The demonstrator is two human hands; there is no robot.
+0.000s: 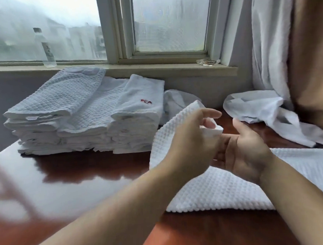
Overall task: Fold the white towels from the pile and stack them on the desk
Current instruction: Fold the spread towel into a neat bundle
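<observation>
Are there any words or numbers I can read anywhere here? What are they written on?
No text here can be read.
Red stitched mark on the top white folded towel of the right-hand stack: too small and blurred to read.
Label on the clear plastic bottle on the windowsill: blurred, unreadable.
Small tag at the edge of the quilted white folded towel on the left stack: nothing legible.

Left hand [191, 146] pinching a raised corner of the white waffle-weave towel [222, 192], spread on the dark glossy desk [88, 175]. Right hand [246, 155] just beside that towel corner, palm up, fingers relaxed. Left of the towel, a stack of folded white towels [81, 117]. Behind the towel, crumpled unfolded towels [259, 108]. Far behind, a clear plastic bottle [45, 48] on the windowsill [154, 68].
</observation>
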